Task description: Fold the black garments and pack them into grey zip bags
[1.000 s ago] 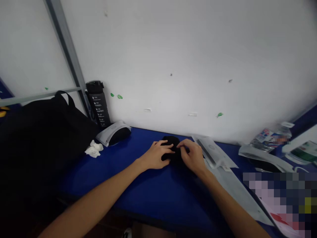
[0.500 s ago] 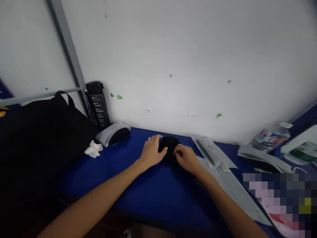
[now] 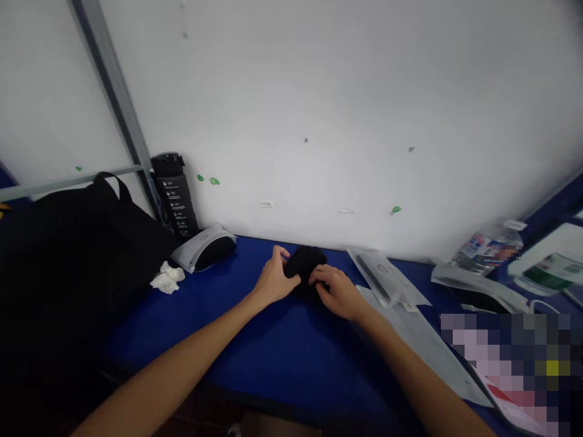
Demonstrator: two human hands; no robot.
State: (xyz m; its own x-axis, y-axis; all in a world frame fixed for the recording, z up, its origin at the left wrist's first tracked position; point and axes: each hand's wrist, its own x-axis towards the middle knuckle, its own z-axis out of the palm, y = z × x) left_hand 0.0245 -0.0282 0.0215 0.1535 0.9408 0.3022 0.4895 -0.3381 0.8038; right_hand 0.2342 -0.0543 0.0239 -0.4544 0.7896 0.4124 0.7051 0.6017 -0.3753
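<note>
A dark, soft-looking black item (image 3: 306,262) sits between my two hands near the back of the blue table (image 3: 273,352); its exact kind does not show. My left hand (image 3: 273,279) grips its left side, with the thumb along the near edge and the fingers behind. On the right side, my right hand (image 3: 334,288) has its curled fingertips pinching the item's lower right part. Where the item's underside meets the table is too dark to make out.
To the left stand a black bag (image 3: 82,243), a black bottle (image 3: 175,197), a crumpled tissue (image 3: 167,277) and a pouch with something black inside (image 3: 204,247). Rightward lie a flat translucent pouch (image 3: 387,276), another pouch (image 3: 478,288), a clear plastic bottle (image 3: 487,249) and a pale sheet (image 3: 423,340).
The black item has been tilted and reshaped between my hands, looking more rounded and raised. My left hand has turned more upright around it. The whole view has shifted slightly.
</note>
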